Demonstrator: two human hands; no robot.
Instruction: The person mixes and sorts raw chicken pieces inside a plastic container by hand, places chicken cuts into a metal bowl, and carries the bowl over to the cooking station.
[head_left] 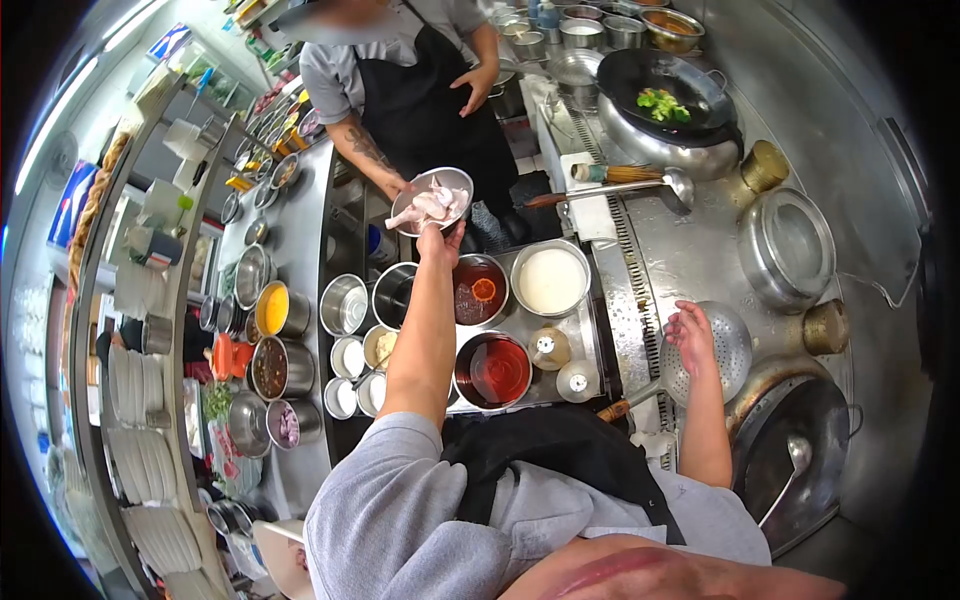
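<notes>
My left hand reaches forward and grips the near rim of a metal bowl. Pale raw chicken pieces lie in it. A co-worker's hand is also on the bowl, at its far left side. My right hand hangs over a perforated strainer with a wooden handle; its fingers are loosely bent and apart, holding nothing. Beneath my left forearm stand pots, among them one with dark red liquid and an orange slice, one with red liquid and one with white liquid.
A co-worker in a black apron stands opposite. On the right, a wok holds green vegetables, a ladle lies nearby, and another wok sits closer to me. Shelves with stacked plates line the left.
</notes>
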